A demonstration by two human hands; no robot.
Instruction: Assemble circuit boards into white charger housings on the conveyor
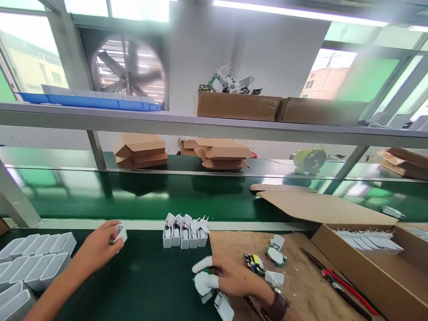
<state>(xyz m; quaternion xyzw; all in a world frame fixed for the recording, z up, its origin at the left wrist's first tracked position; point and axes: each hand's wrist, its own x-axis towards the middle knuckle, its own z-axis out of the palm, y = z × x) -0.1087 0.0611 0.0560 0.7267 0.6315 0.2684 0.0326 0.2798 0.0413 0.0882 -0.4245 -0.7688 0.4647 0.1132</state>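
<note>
1. White plastic housings (68,243) are lining the green work surface's (143,281) far left.
2. The left hand (98,247) is holding one housing (121,232), fingers curled around it.
3. Five filled housings (185,242) are standing between the hands.
4. The right hand (230,276), thumb and forefinger in white covers (203,265), is pinching a disc-topped circuit-board assembly (201,284).
5. Loose assemblies (276,256) are lying on brown sheeting (230,245) beside what appears to be a red-and-black hand tool (327,273).
</note>
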